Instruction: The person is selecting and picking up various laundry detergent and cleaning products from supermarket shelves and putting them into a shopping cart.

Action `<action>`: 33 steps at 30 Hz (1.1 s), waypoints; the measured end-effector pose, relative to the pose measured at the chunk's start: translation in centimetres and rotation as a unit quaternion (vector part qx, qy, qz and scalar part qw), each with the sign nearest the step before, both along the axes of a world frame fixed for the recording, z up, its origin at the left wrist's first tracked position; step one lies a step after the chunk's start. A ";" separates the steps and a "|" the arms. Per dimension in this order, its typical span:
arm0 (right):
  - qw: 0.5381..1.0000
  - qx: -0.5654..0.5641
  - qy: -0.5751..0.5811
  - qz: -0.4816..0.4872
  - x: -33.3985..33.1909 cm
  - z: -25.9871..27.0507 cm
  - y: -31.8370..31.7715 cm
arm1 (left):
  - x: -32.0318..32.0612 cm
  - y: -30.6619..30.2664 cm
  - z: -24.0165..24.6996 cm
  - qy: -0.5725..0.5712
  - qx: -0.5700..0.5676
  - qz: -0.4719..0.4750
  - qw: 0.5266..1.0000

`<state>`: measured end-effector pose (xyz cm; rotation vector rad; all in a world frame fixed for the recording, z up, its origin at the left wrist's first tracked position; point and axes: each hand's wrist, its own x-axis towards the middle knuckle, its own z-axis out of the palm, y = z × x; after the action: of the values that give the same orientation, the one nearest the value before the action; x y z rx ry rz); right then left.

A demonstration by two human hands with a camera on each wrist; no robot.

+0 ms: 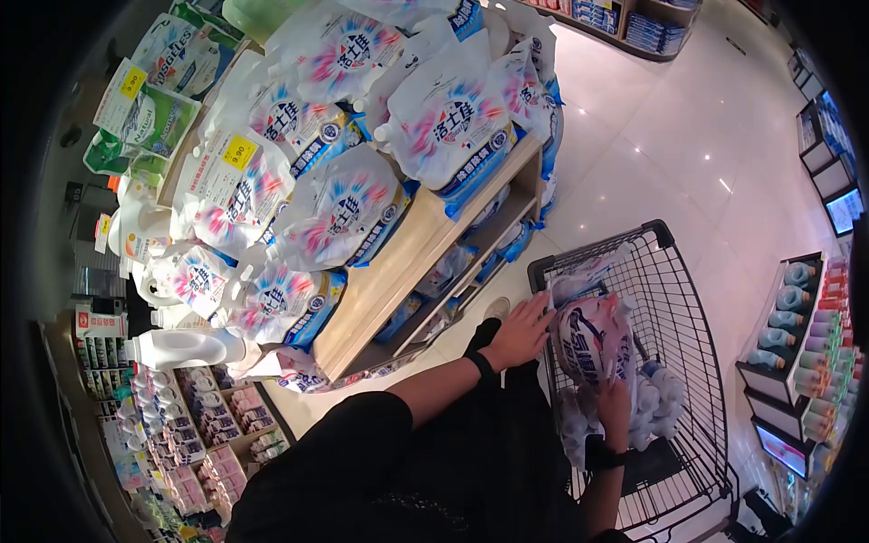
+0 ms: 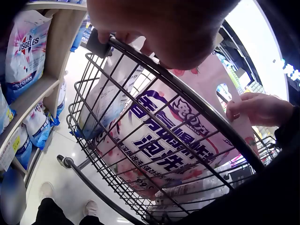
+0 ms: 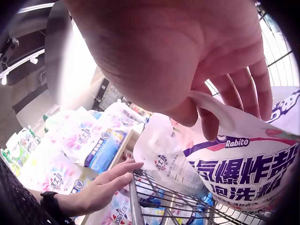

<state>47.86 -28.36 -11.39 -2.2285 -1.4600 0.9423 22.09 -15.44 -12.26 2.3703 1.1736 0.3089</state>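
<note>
A pink and white bag of washing powder (image 1: pixel 579 339) with purple lettering stands in the wire shopping cart (image 1: pixel 690 339). My right hand (image 3: pixel 187 56) grips it by the cut-out handle, its fingers curled through the opening. My left hand (image 1: pixel 523 333) rests on the cart's rim, with fingers nearly straight in the right wrist view. Beside the washing powder, toward the shelf, sits a white pouch (image 3: pixel 161 147) with colored print. Clear plastic bottles (image 1: pixel 659 398) lie in the cart at the bag's other side.
A wooden shelf (image 1: pixel 398 276) stacked with white and blue detergent pouches (image 1: pixel 453 118) stands left of the cart. Green pouches (image 1: pixel 149 122) and a white jug (image 1: pixel 186 347) are farther left. Displays of bottles (image 1: pixel 783 317) stand across the tiled floor (image 1: pixel 625 136) at the right.
</note>
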 end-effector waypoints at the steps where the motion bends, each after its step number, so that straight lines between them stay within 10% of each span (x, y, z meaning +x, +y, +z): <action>1: 1.000 0.008 0.000 -0.005 0.1 -0.2 -0.1 | -0.1 -0.3 0.3 0.003 -0.012 -0.008 1.000; 33: 0.990 0.136 0.047 0.004 4.7 -1.0 -0.1 | 1.5 -1.5 -1.6 0.032 -0.098 -0.039 0.994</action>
<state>52.58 -28.50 -12.40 -1.9576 -1.4583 0.7862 23.55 -16.96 -13.83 2.2607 1.0832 0.0883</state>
